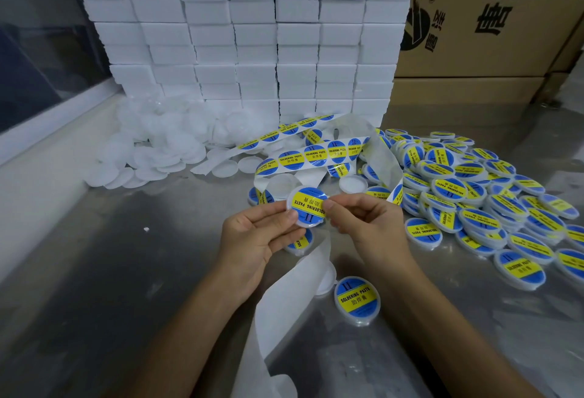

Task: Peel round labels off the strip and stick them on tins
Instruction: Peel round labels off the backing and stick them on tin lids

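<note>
While a wall of white boxes (252, 34) filled the upper middle of the frame and a brown carton (493, 15) the upper right, we saw bare white lids (151, 151) heaped at the left and labelled tins (480, 198) piled at the right. Our left hand (252, 239) pinched a tin (308, 206) at frame centre; our right hand (363, 217) pinched its round label (309, 203) (yellow band slanting lower right to upper left). Behind it the label strip (316, 152) ran left to right.
</note>
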